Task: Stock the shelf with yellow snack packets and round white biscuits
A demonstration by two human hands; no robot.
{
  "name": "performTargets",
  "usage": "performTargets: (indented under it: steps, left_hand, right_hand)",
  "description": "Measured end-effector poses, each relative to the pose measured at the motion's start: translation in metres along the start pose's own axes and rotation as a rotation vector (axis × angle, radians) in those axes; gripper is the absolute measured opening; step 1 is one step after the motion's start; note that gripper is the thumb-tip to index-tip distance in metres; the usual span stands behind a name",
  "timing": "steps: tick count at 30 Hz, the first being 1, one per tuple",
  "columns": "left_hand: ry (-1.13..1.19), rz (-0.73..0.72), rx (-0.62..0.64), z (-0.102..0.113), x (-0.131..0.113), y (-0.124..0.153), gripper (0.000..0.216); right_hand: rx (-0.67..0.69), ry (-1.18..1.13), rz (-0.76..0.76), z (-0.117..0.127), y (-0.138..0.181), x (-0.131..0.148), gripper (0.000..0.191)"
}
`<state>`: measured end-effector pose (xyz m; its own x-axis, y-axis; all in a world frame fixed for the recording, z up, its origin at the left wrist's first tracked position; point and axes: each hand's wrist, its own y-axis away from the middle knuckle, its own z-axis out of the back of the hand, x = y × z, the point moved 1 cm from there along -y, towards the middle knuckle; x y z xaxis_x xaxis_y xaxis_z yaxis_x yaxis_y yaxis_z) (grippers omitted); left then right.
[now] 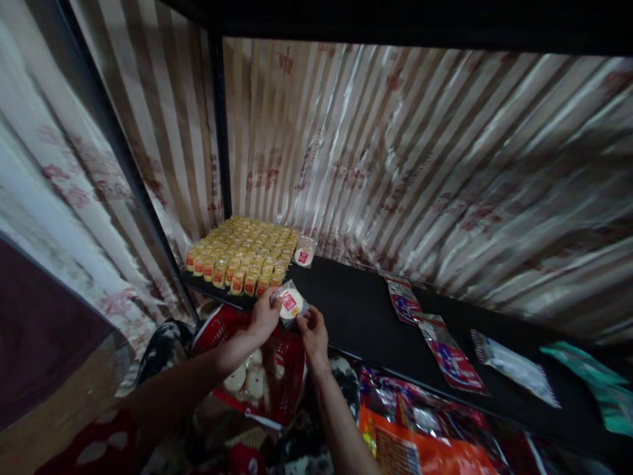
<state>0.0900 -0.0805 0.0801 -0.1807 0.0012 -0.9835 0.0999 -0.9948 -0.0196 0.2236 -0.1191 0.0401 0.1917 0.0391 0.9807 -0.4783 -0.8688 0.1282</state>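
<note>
Between my two hands is a round white cracker in a clear wrapper with a red label [291,303]. My left hand [266,313] pinches the wrapper's left edge, and my right hand [312,332] pinches its lower right corner. They hold it just over the front edge of a black shelf [353,303]. Below, an open red bag [291,389] in my lap contains several more pale wrapped crackers [254,379]. On the shelf behind, one wrapped white cracker [304,253] lies beside tight rows of small yellow wrapped snacks [242,254].
Red-and-purple packets [452,353], a white-and-blue packet [517,367] and a green packet [593,376] lie along the shelf's right. Orange and red bags [420,448] sit below its front edge. A dark metal post [221,125] stands at the back left corner, before draped printed sheeting [316,138].
</note>
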Motion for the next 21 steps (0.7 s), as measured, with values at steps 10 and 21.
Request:
performTargets:
  steps: [10,21]
  left_hand:
    - [0.241,0.231,-0.025,-0.065,-0.014,0.003,0.036]
    - [0.280,0.478,0.034,-0.103,-0.009,-0.012,0.042]
  right_hand:
    - [-0.028,-0.123,-0.054,0.011,-0.013,0.007,0.044]
    - [-0.109,-0.031,0.028,0.018,-0.079,0.004,0.045]
